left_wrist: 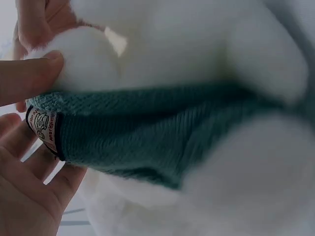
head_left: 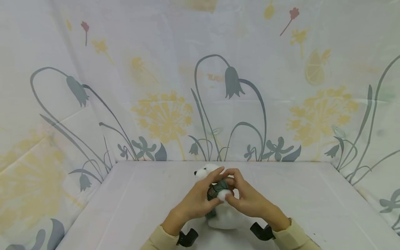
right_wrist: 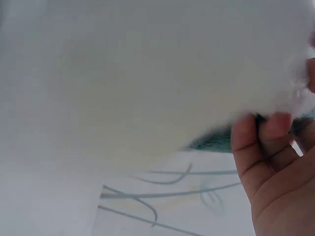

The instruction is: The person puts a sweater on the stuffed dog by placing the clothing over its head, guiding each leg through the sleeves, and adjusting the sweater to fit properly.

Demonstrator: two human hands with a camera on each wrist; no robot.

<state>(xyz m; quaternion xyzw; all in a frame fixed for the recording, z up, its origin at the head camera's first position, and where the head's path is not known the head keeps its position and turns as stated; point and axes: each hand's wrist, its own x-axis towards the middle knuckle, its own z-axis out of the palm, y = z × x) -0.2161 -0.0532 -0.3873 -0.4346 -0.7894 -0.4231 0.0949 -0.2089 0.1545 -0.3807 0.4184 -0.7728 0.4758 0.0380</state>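
Note:
A white plush bear (head_left: pixel 229 217) sits on the table, its black nose turned to the left in the head view. Round its neck runs a green knitted scarf (left_wrist: pixel 123 135) with a printed label (left_wrist: pixel 43 127) near one edge. My left hand (head_left: pixel 197 199) grips the bear from the left, thumb on a white furry limb and fingers along the scarf by the label. From the other side my right hand (head_left: pixel 251 198) holds the bear, its thumb and fingers curled round the same limb and scarf. White fur fills most of the right wrist view.
The white table (head_left: pixel 140 187) extends around the bear. Behind it hangs a pale cloth (head_left: pixel 168 69) printed with grey and yellow flowers. Black wrist cameras (head_left: pixel 188 238) jut out below both sleeves, close to the bear's base.

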